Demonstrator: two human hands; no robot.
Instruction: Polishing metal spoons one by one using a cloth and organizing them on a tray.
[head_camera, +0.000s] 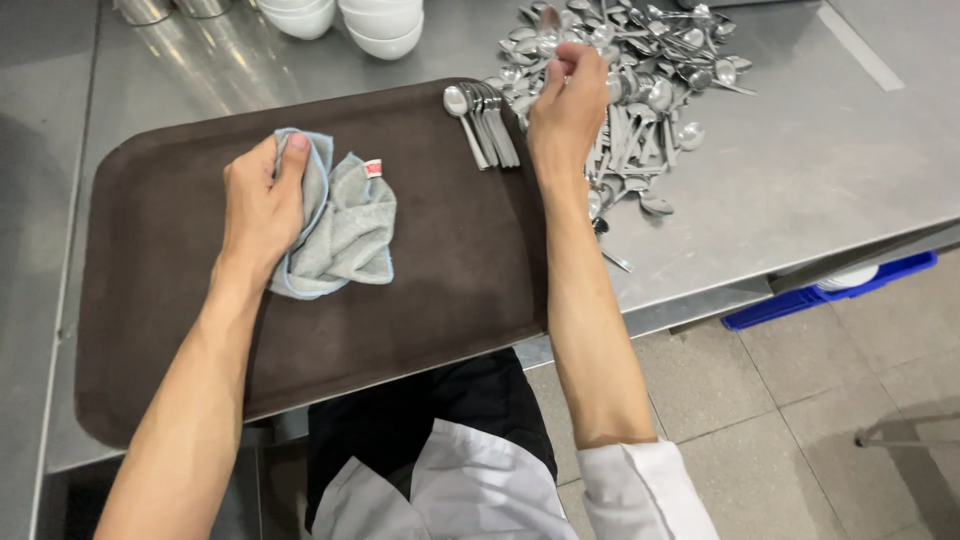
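Steel tabletop (820, 180) carries brown tray (450, 290) | left hand (262, 205) clutches grey cloth (345, 225) at tray centre | right hand (566, 108) pinches one spoon (549, 22) just past tray's far edge, above spoon heap (650, 70) | wiped spoons (482, 120) lie on tray's far edge

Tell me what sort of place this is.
Most likely a restaurant or canteen kitchen. A steel table carries a big heap of spoons and stacked white bowls. The right hand picks from the heap, and the left hand holds a grey cloth on a brown tray.
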